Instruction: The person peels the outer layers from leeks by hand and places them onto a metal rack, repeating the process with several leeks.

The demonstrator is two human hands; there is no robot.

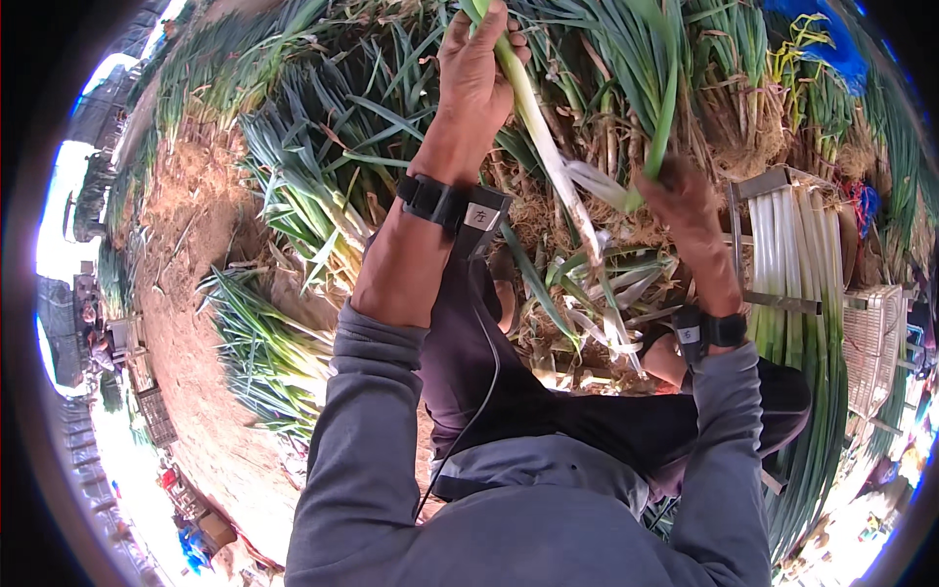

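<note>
My left hand is raised and closed around the green top of a long leek, whose white stalk slants down to the right. My right hand grips a strip of outer leaf that peels away from the leek's lower end. Both wrists carry black bands. Peeled skins lie in a heap under the hands, over my dark-trousered knees.
Piles of uncleaned leeks with roots and soil spread ahead and to the left. A metal frame at the right holds a row of cleaned white leeks. A woven basket stands beyond it. Bare earth runs along the left.
</note>
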